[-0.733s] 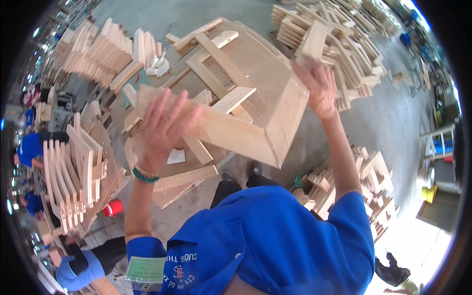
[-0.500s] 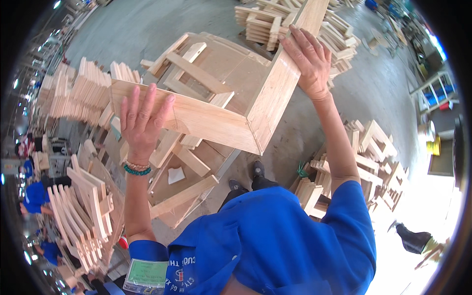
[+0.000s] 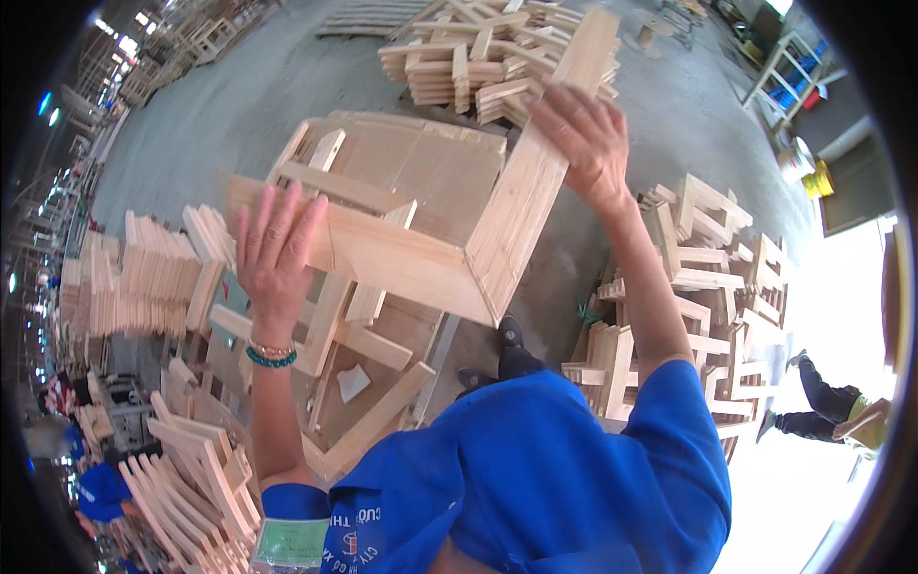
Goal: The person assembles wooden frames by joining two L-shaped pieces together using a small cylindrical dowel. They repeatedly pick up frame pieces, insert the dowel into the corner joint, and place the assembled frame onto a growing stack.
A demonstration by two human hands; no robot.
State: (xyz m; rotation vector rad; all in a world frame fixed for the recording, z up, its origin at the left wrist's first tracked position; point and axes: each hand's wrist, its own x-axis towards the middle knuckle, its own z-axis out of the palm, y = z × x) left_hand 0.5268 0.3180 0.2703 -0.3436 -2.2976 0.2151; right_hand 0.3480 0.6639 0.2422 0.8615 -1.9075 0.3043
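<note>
A pale wooden L-shaped frame piece [image 3: 382,247] is held up in front of me, its mitred corner toward my body. My left hand [image 3: 277,244] has its fingers laid along the left board near its end. On the right board, my right hand [image 3: 585,143] grips the outer edge, slightly blurred, with its fingers over the face. The undersides of both hands are hidden. Below the piece is a brown worktop [image 3: 435,153], on which other wooden frame pieces [image 3: 373,411] and a white scrap [image 3: 353,384] lie.
Stacks of wooden frames stand on the floor at the far side [image 3: 459,72] and at the right [image 3: 712,277]. Stacked slats [image 3: 158,277] and curved wooden parts [image 3: 182,488] are at the left. Another person [image 3: 832,407] is at the far right.
My view has turned, so the worktop and left stacks appear lower. The frame piece stays in both hands, its corner slightly nearer my body. My right hand has shifted slightly left in view.
</note>
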